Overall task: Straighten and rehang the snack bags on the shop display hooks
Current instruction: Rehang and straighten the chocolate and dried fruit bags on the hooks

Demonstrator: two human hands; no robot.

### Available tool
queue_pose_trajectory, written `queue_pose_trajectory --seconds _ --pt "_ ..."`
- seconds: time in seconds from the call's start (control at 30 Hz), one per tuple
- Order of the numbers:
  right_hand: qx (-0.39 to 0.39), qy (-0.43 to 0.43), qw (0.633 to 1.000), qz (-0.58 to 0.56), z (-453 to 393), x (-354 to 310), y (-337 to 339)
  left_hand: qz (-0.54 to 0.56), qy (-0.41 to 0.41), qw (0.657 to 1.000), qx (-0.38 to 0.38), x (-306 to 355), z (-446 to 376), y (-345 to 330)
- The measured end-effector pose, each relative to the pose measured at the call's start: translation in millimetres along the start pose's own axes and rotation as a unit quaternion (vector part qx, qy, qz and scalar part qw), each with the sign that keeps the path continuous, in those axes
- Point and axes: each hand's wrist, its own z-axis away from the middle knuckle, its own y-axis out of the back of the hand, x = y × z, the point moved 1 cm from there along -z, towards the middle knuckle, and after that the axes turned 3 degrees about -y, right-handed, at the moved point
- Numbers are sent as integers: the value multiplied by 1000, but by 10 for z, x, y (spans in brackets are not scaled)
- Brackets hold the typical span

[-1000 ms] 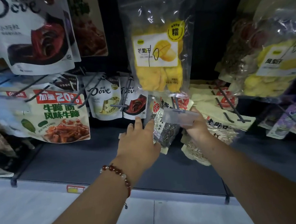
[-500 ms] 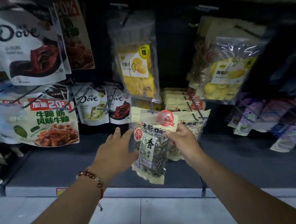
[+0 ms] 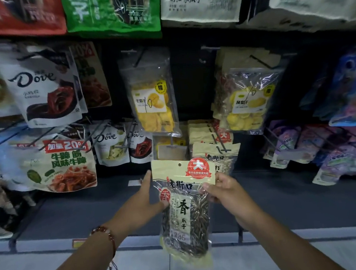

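Both hands hold a sunflower seed bag [image 3: 185, 206] off its hook, below the mango bag [image 3: 153, 100] at 12 o'clock. The left hand [image 3: 145, 202] pinches the bag's 9 o'clock edge; the right hand [image 3: 225, 189] grips its 3 o'clock edge.

Both hands, left [image 3: 144, 202] and right [image 3: 225, 191], hold a sunflower-seed bag [image 3: 185, 208] (upright) below the hooks.
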Motion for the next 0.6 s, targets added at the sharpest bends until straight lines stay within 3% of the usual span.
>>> queue_pose_trajectory --seconds 0.17,0.23,0.43,0.6 --pt "21 10 997 -70 41 -193 204 162 45 984 -52 165 4 -40" --pt "28 19 996 -88 13 -267 282 190 42 980 -31 210 29 -111" --pt "54 42 973 -220 -101 -391 428 211 3 977 -38 389 -24 -209" --pt "78 38 944 -319 -132 -460 591 219 -20 972 -87 642 -101 -365"
